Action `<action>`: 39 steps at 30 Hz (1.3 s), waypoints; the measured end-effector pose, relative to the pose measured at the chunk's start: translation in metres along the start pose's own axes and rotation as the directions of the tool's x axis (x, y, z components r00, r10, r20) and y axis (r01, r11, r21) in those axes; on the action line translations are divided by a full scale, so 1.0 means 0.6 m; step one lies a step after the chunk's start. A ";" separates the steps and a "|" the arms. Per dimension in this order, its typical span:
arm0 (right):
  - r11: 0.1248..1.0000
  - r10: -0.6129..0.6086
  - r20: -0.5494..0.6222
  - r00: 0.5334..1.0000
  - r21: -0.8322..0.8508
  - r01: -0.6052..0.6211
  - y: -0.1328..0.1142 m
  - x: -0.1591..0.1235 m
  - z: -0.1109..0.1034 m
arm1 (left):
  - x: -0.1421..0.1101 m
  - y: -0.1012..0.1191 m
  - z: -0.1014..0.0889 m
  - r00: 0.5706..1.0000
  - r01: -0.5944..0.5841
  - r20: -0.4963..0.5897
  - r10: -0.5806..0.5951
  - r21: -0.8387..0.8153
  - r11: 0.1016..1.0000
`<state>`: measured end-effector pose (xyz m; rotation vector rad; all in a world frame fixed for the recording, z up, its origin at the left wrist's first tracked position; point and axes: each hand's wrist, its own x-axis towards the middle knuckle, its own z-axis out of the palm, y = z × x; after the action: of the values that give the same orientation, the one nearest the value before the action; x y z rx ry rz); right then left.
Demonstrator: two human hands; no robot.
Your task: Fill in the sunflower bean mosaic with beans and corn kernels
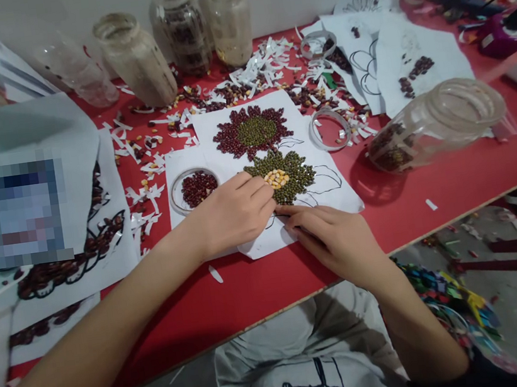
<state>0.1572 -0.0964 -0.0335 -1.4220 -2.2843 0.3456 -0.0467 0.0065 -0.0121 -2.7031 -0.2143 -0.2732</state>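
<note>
A paper sheet (261, 248) with outline drawings lies in front of me. On it a flower of dark red beans (227, 135) with a green centre sits above a flower of green beans (301, 175) with a yellow corn-kernel centre (277, 179). My left hand (244, 208) is closed at the lower left of the green flower, fingertips pressed down and hiding whatever they hold. My right hand (333, 231) rests below that flower, fingers bent together and forefinger reaching to the left fingertips; anything it pinches is hidden. A round dish of red beans (199, 188) stands beside my left wrist.
Glass jars (139, 63) stand along the wall; another large jar (434, 122) leans at the right. Paper scraps (269, 59) and loose kernels litter the red table (262, 294). A clear ring-shaped lid (330, 129) lies right of the sheet. Bean-covered papers (124, 262) lie left.
</note>
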 end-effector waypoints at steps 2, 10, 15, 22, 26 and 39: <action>1.000 0.004 -0.004 1.000 0.008 -0.004 0.000 0.000 0.000 | -0.007 0.002 0.000 0.999 0.036 -0.009 -0.037 -0.017 0.999; 0.999 0.015 0.012 1.000 0.038 -0.015 0.000 -0.001 -0.001 | -0.030 0.005 -0.009 0.984 0.149 -0.078 -0.157 -0.106 0.983; 0.999 0.017 0.016 1.000 0.027 -0.018 0.000 0.000 -0.001 | -0.024 0.007 -0.009 0.991 0.105 -0.071 -0.116 -0.138 0.985; 0.999 0.028 0.025 0.999 0.034 -0.029 -0.002 0.001 -0.003 | -0.023 0.012 -0.005 0.995 0.085 -0.047 -0.092 -0.122 0.989; 0.999 0.035 0.033 0.999 0.033 -0.036 -0.003 0.001 -0.004 | -0.022 0.014 -0.003 0.993 0.110 -0.038 -0.115 -0.113 0.987; 0.999 0.031 0.035 0.999 0.037 -0.032 -0.001 0.000 -0.004 | -0.016 0.009 0.005 0.995 0.085 -0.038 -0.088 -0.078 0.993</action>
<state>0.1577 -0.0968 -0.0314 -1.4454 -2.2723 0.4244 -0.0543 0.0019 -0.0188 -2.7643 -0.3154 -0.3699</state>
